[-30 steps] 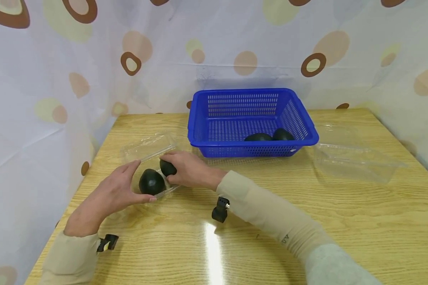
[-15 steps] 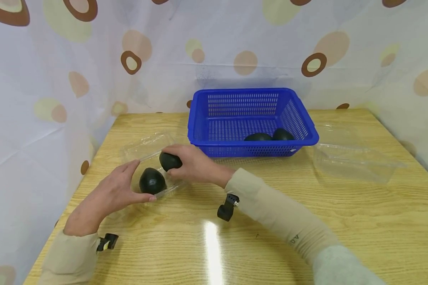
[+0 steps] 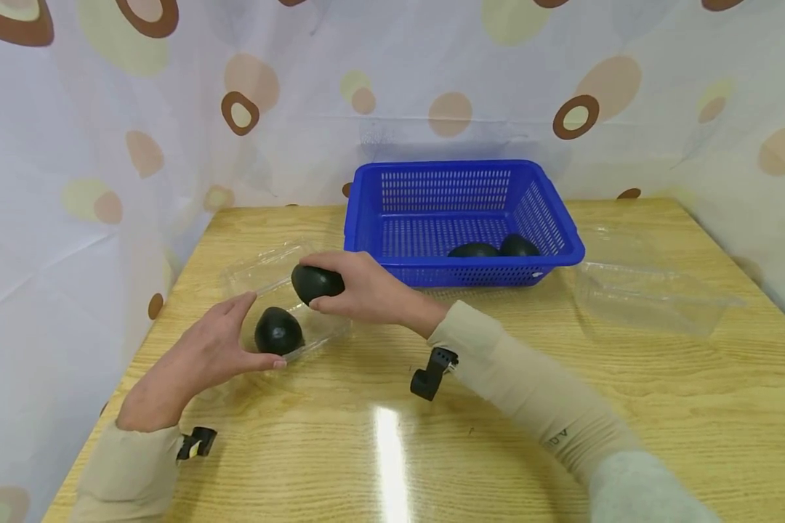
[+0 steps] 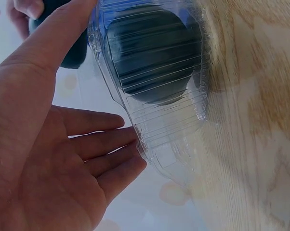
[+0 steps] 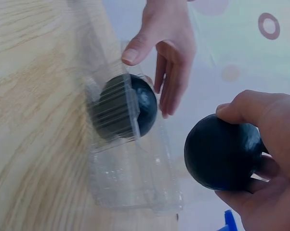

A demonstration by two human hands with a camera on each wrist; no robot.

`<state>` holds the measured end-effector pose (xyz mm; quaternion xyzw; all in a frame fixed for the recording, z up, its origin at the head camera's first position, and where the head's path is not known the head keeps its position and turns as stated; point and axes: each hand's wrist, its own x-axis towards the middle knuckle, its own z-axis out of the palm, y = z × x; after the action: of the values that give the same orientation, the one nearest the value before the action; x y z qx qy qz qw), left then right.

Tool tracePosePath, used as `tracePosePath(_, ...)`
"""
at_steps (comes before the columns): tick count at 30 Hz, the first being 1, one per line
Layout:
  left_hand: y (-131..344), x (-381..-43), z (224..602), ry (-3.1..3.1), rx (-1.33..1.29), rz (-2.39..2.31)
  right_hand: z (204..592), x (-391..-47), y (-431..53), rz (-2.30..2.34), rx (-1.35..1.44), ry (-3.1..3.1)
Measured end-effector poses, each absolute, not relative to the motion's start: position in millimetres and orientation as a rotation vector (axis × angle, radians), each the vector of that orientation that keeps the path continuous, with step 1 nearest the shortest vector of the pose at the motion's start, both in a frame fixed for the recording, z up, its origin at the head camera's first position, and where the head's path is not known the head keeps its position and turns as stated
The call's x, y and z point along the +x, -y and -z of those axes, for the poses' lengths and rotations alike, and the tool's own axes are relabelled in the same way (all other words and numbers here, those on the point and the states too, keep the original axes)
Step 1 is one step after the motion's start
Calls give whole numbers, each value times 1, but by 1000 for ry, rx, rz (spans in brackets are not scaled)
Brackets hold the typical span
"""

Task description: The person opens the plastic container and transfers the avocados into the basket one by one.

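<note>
My right hand [image 3: 374, 290] holds a dark green avocado [image 3: 315, 283], thumb on one side and fingers on the other, raised over a clear plastic clamshell box [image 3: 317, 333]. Inside the box, toward its left end, lies a second dark avocado [image 3: 278, 331]; the box's ribbed wall covers part of it in the left wrist view. At that left end my left hand [image 3: 206, 356] spans the box with thumb and fingers spread. The left wrist view shows its fairly straight fingers [image 4: 118, 144] touching the box's rim. The lid [image 3: 268, 265] is folded back, away from me.
Behind and to the right stands a blue slotted basket [image 3: 464, 272], with two dark avocados [image 3: 474, 250] in its near right part. Another open clear plastic box [image 3: 654, 298] lies right of the basket. The wooden table [image 3: 497, 465] meets a patterned curtain at the back and left.
My right hand has lifted its avocado up out of the box and drawn it slightly right. The left hand stays at the box's left end, and the other avocado stays inside.
</note>
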<state>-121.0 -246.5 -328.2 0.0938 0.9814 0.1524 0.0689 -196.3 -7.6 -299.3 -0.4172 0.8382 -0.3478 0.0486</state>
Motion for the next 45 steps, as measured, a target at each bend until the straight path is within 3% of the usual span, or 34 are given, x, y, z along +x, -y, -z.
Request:
tracePosePath(21,247,-121,329,-2955,264,-447,267,-222,-42,1184,-984,-2703)
tracePosePath(45,245,-119,330,-2961,270,-450,296,-262,-96,974,-665,-2822)
